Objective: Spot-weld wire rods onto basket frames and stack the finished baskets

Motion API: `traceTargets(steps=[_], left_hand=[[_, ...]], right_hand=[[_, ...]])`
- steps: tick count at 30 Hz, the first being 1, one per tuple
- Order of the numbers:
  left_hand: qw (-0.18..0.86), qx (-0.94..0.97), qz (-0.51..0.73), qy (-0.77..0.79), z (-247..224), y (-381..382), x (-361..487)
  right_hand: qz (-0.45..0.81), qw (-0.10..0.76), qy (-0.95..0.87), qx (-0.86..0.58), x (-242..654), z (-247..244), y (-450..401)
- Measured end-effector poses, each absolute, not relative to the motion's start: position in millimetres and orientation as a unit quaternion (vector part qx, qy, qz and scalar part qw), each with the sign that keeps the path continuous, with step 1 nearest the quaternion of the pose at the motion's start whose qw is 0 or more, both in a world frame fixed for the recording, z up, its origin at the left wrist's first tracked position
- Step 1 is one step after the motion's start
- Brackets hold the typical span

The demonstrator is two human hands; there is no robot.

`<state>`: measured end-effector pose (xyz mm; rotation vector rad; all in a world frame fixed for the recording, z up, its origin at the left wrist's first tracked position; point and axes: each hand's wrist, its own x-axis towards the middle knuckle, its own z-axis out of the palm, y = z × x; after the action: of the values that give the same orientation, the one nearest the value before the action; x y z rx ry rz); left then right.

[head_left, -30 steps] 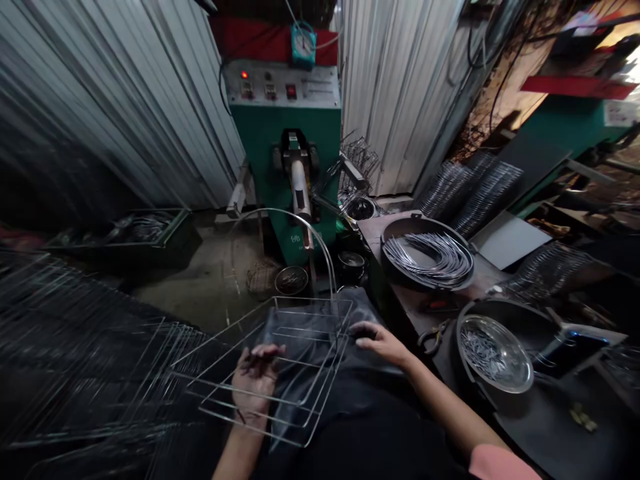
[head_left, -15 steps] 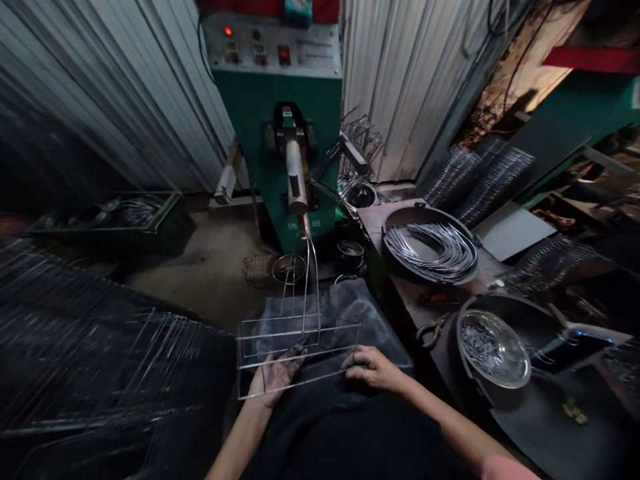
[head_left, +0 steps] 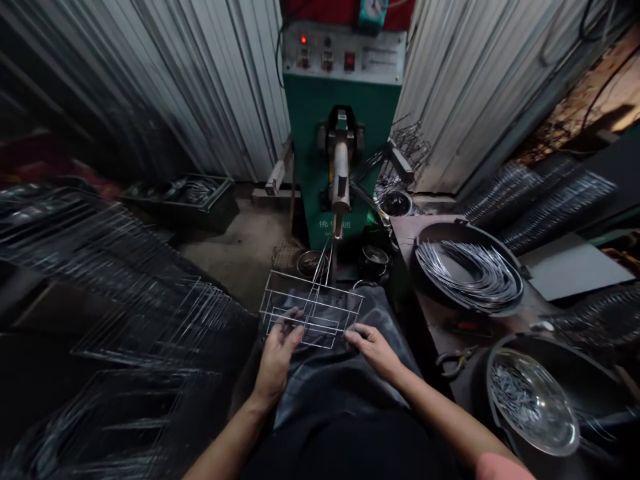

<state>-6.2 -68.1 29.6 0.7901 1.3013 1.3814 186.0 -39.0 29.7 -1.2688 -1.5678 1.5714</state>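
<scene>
A wire rack [head_left: 336, 301], a long box-shaped frame of thin metal rods with a tall wire loop rising from its far side, is in front of me over my lap. My left hand [head_left: 278, 353] is closed on its near rods, left of the middle. At the lower right corner, my right hand [head_left: 374, 348] pinches the end of the frame between thumb and fingers. Just beyond the wire loop is the electrode arm [head_left: 341, 173] of a green spot-welding machine [head_left: 305, 107]. Dark cloth [head_left: 345, 380] covers my lap beneath the rack.
Stacked wire frames [head_left: 150, 327] fill the left side. On the right-hand bench, a round pan [head_left: 520, 293] holds curved wires, and a metal bowl [head_left: 565, 427] holds small rods. Pliers [head_left: 455, 362] lie between them. A green bin [head_left: 225, 203] stands on the floor.
My view has swung left, so the machine and bench appear further right. The rack has tilted and its loop now leans near the electrode arm. Both hands still hold it.
</scene>
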Motion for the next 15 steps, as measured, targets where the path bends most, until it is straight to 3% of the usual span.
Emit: traceTargets(steps=[3, 6, 9, 12, 15], left_hand=[[0.510, 0.321, 0.581, 0.547, 31.9, -49.8, 14.3], [0.495, 0.319, 0.579, 0.564, 32.1, -44.3, 23.6], [0.503, 0.320, 0.564, 0.571, 33.8, -48.5, 24.3], [0.518, 0.304, 0.565, 0.565, 37.7, -54.4, 25.1], [0.524, 0.265, 0.572, 0.573, 41.9, -56.3, 28.7]], right_hand=[[0.507, 0.271, -0.642, -0.507, 213.4, 33.3, -33.6], [0.289, 0.243, -0.628, -0.680, 294.8, 32.5, -35.6], [0.071, 0.092, -0.462, -0.879, 402.7, 19.5, -51.7], [0.130, -0.104, -0.329, -0.929, 484.6, -9.3, -76.4], [0.168, -0.139, -0.331, -0.918, 522.6, -45.2, -96.5]])
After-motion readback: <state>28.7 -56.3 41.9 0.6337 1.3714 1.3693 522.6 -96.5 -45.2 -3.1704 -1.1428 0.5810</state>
